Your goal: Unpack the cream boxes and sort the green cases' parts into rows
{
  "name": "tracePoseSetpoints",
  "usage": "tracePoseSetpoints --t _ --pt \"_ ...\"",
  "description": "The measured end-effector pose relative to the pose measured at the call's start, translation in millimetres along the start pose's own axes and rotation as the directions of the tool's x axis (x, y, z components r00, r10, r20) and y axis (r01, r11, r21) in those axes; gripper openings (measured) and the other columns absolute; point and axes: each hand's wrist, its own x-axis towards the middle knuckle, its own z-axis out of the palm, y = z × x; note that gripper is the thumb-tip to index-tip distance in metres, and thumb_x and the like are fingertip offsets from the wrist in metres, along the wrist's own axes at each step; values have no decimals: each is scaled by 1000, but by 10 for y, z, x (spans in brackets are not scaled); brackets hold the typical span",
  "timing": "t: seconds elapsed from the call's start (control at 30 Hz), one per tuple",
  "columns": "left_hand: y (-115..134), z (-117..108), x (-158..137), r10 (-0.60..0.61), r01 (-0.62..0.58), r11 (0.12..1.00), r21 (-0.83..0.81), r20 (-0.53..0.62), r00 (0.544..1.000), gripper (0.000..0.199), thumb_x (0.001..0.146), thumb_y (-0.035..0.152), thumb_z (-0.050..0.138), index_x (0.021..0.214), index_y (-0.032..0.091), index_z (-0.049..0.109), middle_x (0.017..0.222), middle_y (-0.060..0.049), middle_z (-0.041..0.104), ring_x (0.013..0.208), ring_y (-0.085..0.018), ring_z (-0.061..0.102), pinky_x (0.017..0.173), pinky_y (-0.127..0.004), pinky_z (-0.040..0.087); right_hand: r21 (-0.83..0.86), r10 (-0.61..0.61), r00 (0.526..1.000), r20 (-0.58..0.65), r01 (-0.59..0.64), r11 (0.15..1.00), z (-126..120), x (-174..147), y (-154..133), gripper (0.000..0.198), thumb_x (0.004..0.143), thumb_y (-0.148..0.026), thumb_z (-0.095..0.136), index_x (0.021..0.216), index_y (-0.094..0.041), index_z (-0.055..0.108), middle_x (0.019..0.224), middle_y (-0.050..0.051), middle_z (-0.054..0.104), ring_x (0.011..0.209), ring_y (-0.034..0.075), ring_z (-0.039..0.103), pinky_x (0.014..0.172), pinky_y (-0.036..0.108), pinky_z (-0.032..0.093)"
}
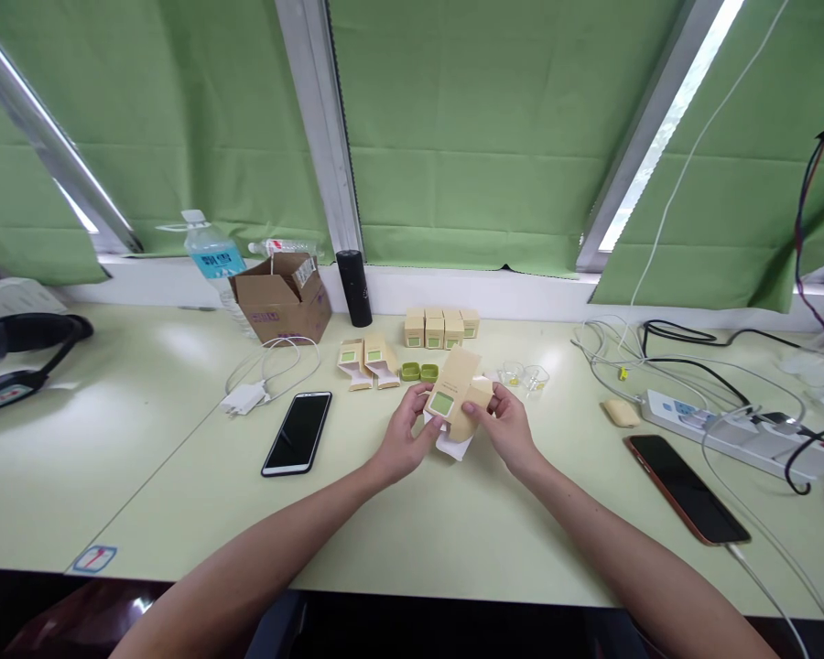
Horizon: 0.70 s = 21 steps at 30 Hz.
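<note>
A small kraft-paper box with a green square on its face and white inner sides is held above the table, its flaps unfolded. My left hand grips its left edge, thumb on the front. With thumb and fingers, my right hand pinches a flap on the right. Just behind lie two flattened or partly opened boxes of the same kind and two small green cups. Several closed kraft boxes stand in a row farther back. Small clear plastic cups sit behind my right hand.
On the left are a phone, a white charger, a brown carton, a water bottle and a black cylinder. At right lie another phone, a power strip and tangled cables.
</note>
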Motion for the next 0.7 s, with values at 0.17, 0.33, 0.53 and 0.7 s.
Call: tracePoseSetpoints --t 0.17,0.33,0.53,0.7 --pt "49 13 21 -60 65 994 93 -64 996 44 92 50 66 121 22 49 96 -6 73 93 -22 69 87 -36 49 -65 -32 998 -46 29 997 -10 -24 -36 40 70 -46 82 99 -24 66 99 6 80 91 27 75 76 41 63" --pt "69 30 29 -50 69 984 166 -114 992 33 90 45 65 111 20 59 87 -3 70 81 -19 63 79 -32 48 -95 -48 999 2 48 994 -5 -83 -92 35 70 -40 81 98 -23 69 99 7 79 91 27 73 76 41 63" --pt "166 -33 117 -69 96 950 296 -101 992 23 83 42 66 79 19 68 75 -1 70 70 -17 59 67 -30 48 -175 -52 999 10 53 983 28 -119 -63 33 70 -44 81 91 -23 70 99 7 77 90 27 71 75 40 62" --pt "378 -328 286 -161 181 926 331 -86 983 22 78 37 69 85 17 74 91 -7 78 81 -25 71 72 -34 53 -240 -168 985 25 169 956 1 -83 -66 34 84 -53 69 105 -26 67 96 6 77 98 26 70 93 45 55"
